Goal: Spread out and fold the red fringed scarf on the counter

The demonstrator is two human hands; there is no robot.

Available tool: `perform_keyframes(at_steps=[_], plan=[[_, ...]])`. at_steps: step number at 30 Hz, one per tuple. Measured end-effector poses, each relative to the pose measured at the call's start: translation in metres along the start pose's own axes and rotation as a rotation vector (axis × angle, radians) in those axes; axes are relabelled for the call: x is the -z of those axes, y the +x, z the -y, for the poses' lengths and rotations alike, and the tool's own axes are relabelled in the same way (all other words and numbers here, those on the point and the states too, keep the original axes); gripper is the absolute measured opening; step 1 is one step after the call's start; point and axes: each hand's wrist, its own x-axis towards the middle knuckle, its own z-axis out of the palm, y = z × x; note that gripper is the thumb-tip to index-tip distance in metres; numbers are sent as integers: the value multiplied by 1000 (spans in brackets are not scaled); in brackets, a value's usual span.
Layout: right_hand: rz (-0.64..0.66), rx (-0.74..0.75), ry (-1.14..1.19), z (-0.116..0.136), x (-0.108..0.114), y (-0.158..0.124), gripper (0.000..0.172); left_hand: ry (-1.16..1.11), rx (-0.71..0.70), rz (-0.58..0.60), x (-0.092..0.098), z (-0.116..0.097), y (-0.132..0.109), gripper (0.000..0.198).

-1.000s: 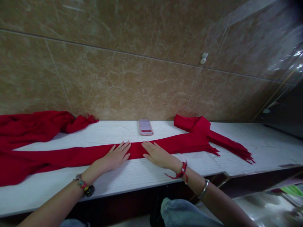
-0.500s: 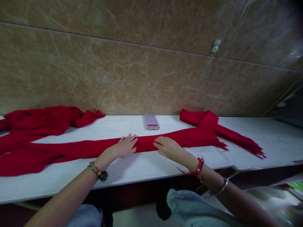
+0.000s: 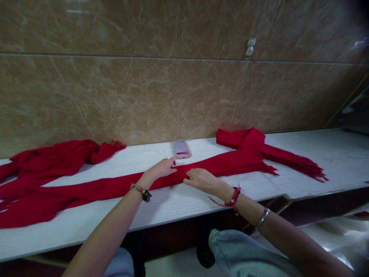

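A long red scarf [image 3: 106, 187] lies lengthwise along the white table, its fringed end to the right. My left hand [image 3: 165, 168] is at the middle of the scarf, near its far edge, with thumb and fingers apart. Close by on the right, my right hand [image 3: 198, 179] rests at the scarf's near edge, its fingers curled together on the cloth; the fingertips are partly hidden. Beyond the fringed end lies a folded red scarf [image 3: 250, 138] with its fringe toward the right.
A phone [image 3: 181, 149] lies behind my hands near the tiled wall [image 3: 144, 96]. Crumpled red cloth [image 3: 66, 154] covers the back left of the white table [image 3: 346, 157]. A socket [image 3: 250, 47] is on the wall.
My left hand has moved right and toward the wall, to the scarf's far edge, closer to my right hand. The camera view has tilted slightly.
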Motion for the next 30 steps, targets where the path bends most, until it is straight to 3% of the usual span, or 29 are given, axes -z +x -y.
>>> perform_keyframes(at_steps=[8, 12, 16, 20, 24, 28, 30], plan=[[-60, -94, -40, 3, 0, 7, 10, -155, -93, 277, 20, -4, 40, 21], [-111, -144, -23, 4, 1, 6, 11, -247, -108, 276, 21, -4, 45, 32], [-162, -189, -7, 4, 7, 4, 10, -515, -61, 280, 23, 3, 47, 38], [-202, -326, 16, -4, 27, 5, 15, -743, -45, 217, 42, 1, 50, 36], [-286, -538, 78, -24, 57, 0, 23, -937, -128, 147, 77, -29, 57, 36], [-489, -715, 111, -51, 83, -27, 33, -1029, -199, 126, 108, -82, 72, 38], [-512, -739, 111, -64, 91, -47, 38, -1007, -216, 132, 115, -111, 85, 35]])
